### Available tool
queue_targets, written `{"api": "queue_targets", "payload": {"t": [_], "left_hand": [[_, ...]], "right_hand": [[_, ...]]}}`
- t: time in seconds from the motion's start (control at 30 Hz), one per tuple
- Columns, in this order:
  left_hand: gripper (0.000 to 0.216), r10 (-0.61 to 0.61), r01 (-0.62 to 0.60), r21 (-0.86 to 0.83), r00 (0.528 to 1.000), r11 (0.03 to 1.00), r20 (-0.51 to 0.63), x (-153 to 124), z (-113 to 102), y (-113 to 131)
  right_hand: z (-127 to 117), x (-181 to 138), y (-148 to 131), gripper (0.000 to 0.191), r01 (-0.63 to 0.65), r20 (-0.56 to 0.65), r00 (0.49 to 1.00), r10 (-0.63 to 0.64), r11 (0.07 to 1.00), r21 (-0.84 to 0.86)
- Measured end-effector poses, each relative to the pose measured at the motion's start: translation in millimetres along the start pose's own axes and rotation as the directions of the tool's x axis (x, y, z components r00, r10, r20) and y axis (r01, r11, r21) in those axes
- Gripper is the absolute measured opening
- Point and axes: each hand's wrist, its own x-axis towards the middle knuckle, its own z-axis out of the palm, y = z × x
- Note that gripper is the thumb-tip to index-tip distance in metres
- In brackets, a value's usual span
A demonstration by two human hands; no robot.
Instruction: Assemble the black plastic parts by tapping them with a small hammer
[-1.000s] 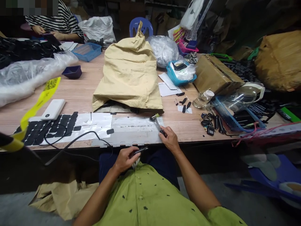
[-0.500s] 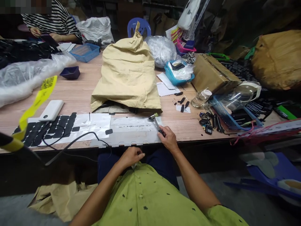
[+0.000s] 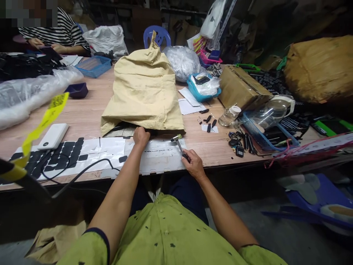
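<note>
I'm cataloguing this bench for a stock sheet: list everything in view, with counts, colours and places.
Hammer: one, silver and black, right hand
Sack: one, tan, central
Table: one, brown, underneath
Pale sheets: several, whitish, front
Black patches: many, black, front left
White device: one, white, front left
Baskets: three, blue, back left and right
Tray: one, purple, left
Cardboard box: one, brown, right
Jar: one, clear, right
Jug: one, clear, right
Rear chair: one, blue, behind sack
Small pieces: several, black, near jar
Remaining clutter: uncountable, mixed, throughout
Coworker: one, striped sleeves, back left
Left hand: one, bare, at sack's lower edge
Right hand: one, bare, gripping hammer
</note>
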Motion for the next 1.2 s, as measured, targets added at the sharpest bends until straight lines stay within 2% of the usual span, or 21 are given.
{"api": "queue_targets", "payload": {"t": [0.1,0.17,0.27,0.37,0.47,0.57,0.67,0.83,1.2], "left_hand": [[0.015,-0.001,0.002,0.009,0.998,1.000,-0.062,-13,-3,-14],[0.015,0.035,-0.040,-0.038,0.992,0.998,-0.125,-30,-4,-29],[0.013,0.219,-0.238,-0.160,0.968,0.958,-0.124,-62,2,-49],[0.014,0.454,-0.451,-0.244,0.890,0.859,-0.048,-84,16,-61],[0.015,0.546,-0.529,-0.255,0.838,0.809,-0.006,-89,27,-65],[0.017,0.557,-0.530,-0.275,0.830,0.802,0.024,-85,29,-66],[0.018,0.549,-0.516,-0.281,0.834,0.809,0.047,-83,27,-65],[0.020,0.526,-0.492,-0.268,0.847,0.828,0.071,-85,26,-63],[0.022,0.493,-0.459,-0.254,0.866,0.851,0.087,-89,25,-57]], "right_hand": [[0,-1,-2,0.036,-0.003,-0.012,1.000,0.003,1.000,0.001],[1,-1,-2,0.036,-0.004,-0.022,1.000,0.004,1.000,0.009],[0,0,-3,0.035,-0.009,-0.023,1.000,0.010,1.000,0.016],[-1,2,-3,0.036,-0.021,-0.015,1.000,0.021,1.000,0.011],[-2,2,-7,0.043,-0.046,-0.020,0.999,0.046,0.999,0.010],[-4,-7,-17,0.045,-0.033,-0.043,0.999,0.034,0.999,0.018],[-6,-21,-31,0.039,0.034,-0.067,0.997,-0.032,0.999,0.028],[-4,-38,-45,0.040,0.108,-0.001,0.994,-0.108,0.993,0.051],[5,-38,-57,0.045,0.179,0.042,0.983,-0.181,0.983,0.042]]}}
